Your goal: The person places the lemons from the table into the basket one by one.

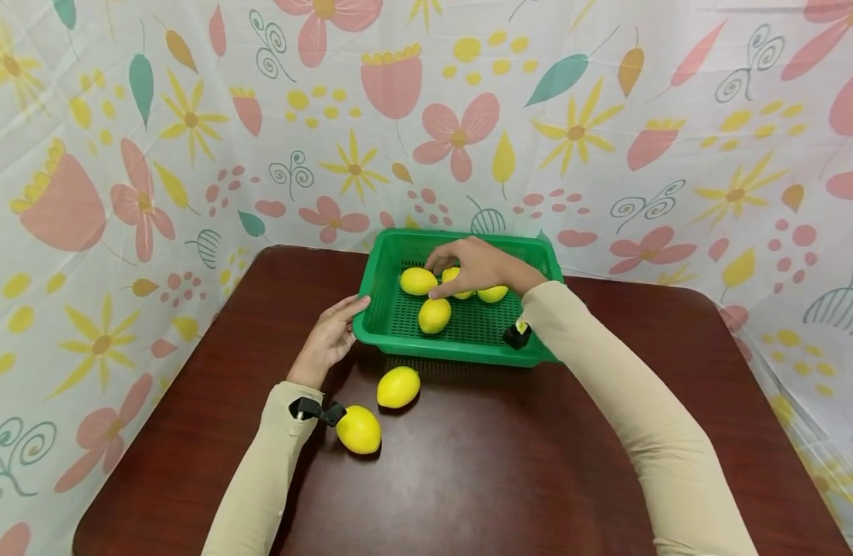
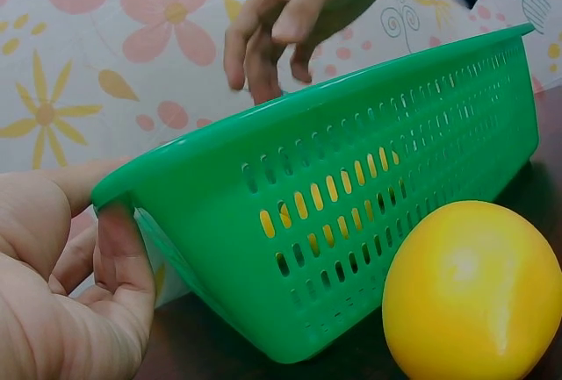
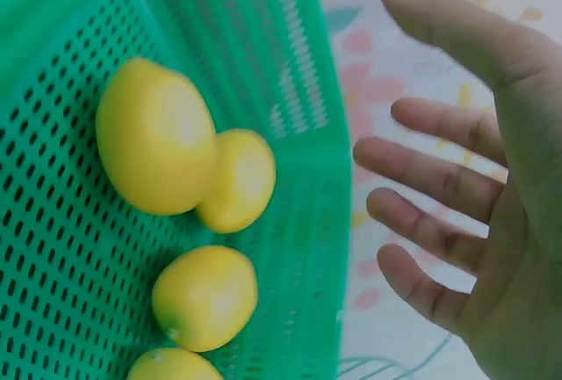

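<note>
A green plastic basket point(image 1: 454, 353) with slotted walls stands on the table. My left hand point(image 1: 331, 340) grips its left rim; in the left wrist view the thumb lies over the rim and the fingers curl beneath it. Above the basket hovers my right hand point(image 1: 478, 266), its fingers spread and slightly bent, holding nothing in the right wrist view. Several yellow lemons lie inside, among them a front lemon point(image 1: 434, 316) and a left lemon point(image 1: 418, 281). The right hand partly covers those behind it.
Two more lemons rest on the dark wooden table point(image 1: 502, 463) in front of the basket: a farther lemon point(image 1: 398, 387) and a nearer lemon point(image 1: 360, 430) beside the left wrist. A flowered curtain point(image 1: 454, 193) hangs behind and along the sides.
</note>
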### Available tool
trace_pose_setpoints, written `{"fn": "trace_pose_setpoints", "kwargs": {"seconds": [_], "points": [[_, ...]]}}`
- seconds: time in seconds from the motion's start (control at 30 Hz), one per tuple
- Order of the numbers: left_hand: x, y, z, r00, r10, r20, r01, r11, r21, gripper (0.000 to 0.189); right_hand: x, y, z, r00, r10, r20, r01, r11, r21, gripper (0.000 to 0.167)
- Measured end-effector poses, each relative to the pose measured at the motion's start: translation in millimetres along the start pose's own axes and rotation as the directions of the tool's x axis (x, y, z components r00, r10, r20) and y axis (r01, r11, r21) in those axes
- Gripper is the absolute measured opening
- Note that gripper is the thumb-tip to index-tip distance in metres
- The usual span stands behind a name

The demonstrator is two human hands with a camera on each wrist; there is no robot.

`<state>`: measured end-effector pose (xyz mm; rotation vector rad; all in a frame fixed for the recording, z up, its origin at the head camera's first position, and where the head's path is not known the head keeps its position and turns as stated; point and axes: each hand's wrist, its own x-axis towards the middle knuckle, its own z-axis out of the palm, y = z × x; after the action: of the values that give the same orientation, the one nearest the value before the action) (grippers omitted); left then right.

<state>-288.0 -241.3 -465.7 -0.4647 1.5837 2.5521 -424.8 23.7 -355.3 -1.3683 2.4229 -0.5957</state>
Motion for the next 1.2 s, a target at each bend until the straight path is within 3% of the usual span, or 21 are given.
{"fn": "trace_pose_setpoints", "kwargs": {"seconds": [0.2, 0.47, 0.67, 0.87, 1.2], "points": [[-0.4, -0.6, -1.0, 1.000, 0.001, 0.016, -0.001, 1.000, 0.007, 0.053, -28.0, -32, 6, 0.995, -0.058, -0.083, 0.053, 0.997, -0.060, 0.058], [-2.1, -0.1, -0.9, 1.000, 0.007, 0.024, -0.007, 1.000, -0.006, 0.055, -63.7, -63, 38, 0.971, -0.102, -0.215, 0.105, 0.994, 0.003, 0.056], [-1.5, -1.7, -0.7, 1.000, 0.008, 0.021, -0.007, 1.000, -0.004, 0.054, -83.9, -75, 67, 0.961, -0.100, -0.258, 0.111, 0.993, 0.030, 0.056], [-2.2, -0.7, -0.2, 1.000, 0.008, 0.025, -0.008, 1.000, 0.006, 0.055, -93.9, -87, 91, 0.960, -0.115, -0.256, 0.112, 0.993, -0.026, 0.059], [-4.6, -0.5, 0.4, 1.000, 0.009, 0.027, -0.010, 1.000, 0.007, 0.055, -92.1, -89, 133, 0.949, -0.161, -0.271, 0.138, 0.985, -0.103, 0.063]]}}
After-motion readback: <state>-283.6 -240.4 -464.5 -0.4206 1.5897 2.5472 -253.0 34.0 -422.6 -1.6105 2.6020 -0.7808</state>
